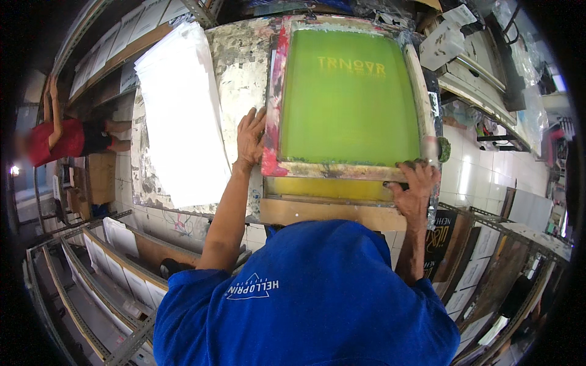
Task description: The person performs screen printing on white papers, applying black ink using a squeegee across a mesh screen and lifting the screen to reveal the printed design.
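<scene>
A screen printing frame (pixel 342 171) with bright green mesh (pixel 351 110) lies in front of me; its wooden sides are ink-stained, pink on the left. Faint yellow lettering marks the mesh. Between the frame's near bar and a brown wooden edge (pixel 329 211), a yellow strip (pixel 332 188) shows. My left hand (pixel 250 137) rests against the frame's left side, fingers stretched out and holding nothing. At the near right corner, my right hand (pixel 417 186) has its ink-darkened fingers curled over the frame's bar. Left of the frame lies a stack of white sheets (pixel 180 116).
The sheets and frame lie on a paint-spotted worktable (pixel 238 67). Metal racks with boards (pixel 116 268) stand at the near left, more racks (pixel 482 274) at the near right. A person in red (pixel 61 139) is at the far left. Equipment (pixel 479 88) borders the right.
</scene>
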`<action>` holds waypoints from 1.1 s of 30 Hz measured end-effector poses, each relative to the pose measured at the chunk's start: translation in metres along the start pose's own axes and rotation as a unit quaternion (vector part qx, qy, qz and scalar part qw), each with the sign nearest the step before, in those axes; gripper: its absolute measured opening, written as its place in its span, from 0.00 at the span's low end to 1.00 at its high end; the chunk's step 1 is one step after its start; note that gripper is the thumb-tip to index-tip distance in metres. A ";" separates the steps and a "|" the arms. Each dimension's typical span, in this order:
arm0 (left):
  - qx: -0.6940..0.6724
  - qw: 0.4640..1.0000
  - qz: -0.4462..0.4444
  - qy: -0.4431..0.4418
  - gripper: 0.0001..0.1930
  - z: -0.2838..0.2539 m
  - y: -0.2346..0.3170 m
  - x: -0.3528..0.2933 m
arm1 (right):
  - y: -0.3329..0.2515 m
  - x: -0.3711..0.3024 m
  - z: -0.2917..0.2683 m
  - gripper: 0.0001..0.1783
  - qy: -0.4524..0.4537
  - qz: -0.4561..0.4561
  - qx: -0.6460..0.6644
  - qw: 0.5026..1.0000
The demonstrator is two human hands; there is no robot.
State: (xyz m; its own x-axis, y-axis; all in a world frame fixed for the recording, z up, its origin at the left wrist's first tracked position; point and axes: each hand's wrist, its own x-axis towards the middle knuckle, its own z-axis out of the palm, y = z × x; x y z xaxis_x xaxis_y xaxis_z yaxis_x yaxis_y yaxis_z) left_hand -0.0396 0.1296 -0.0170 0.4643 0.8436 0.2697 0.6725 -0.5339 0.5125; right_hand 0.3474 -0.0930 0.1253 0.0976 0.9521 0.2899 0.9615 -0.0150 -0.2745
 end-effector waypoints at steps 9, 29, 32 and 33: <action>0.079 0.996 -0.034 -0.038 0.27 0.045 -0.067 -0.038 | -0.005 0.109 -0.107 0.32 0.087 -0.135 0.016 0.987; 0.155 0.913 -0.290 0.240 0.20 0.041 0.102 -0.048 | 0.000 0.182 -0.150 0.28 0.135 -0.156 0.026 0.978; 0.093 0.917 -0.331 0.203 0.14 0.033 0.088 -0.039 | 0.000 0.180 -0.149 0.28 0.123 -0.138 0.026 0.982; 0.071 0.915 -0.351 0.186 0.12 0.028 0.082 -0.034 | 0.000 0.181 -0.150 0.28 0.116 -0.131 0.024 0.984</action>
State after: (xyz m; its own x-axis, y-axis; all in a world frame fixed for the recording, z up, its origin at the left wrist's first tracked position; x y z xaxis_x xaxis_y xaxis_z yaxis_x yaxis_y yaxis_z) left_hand 0.0153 0.0553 -0.0070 -0.3226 0.9278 0.1873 0.8102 0.1684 0.5615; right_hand 0.4039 0.0332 0.3148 -0.0901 0.8257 0.5569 0.9488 0.2412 -0.2041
